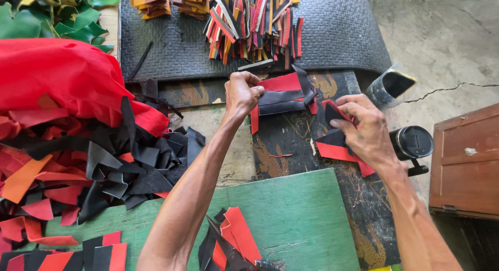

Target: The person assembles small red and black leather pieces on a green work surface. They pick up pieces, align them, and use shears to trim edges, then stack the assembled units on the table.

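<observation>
My left hand (pixel 241 93) is closed on the left end of a black-and-red leather strip piece (pixel 283 97) lying on the dark patterned board (pixel 291 146). My right hand (pixel 364 128) pinches a small red-and-black leather piece (pixel 331 113), with another red-and-black piece (pixel 332 146) under its palm. Both hands sit over the dark board, a short gap between them.
A heap of red, black and orange leather scraps (pixel 78 156) fills the left. Stacked cut strips (pixel 254 21) lie on a black woven mat (pixel 338 31). Scissors (pixel 228 247) rest on red pieces on a green board (pixel 301 214). A black lidded cup (pixel 413 142) and wooden box (pixel 465 162) stand right.
</observation>
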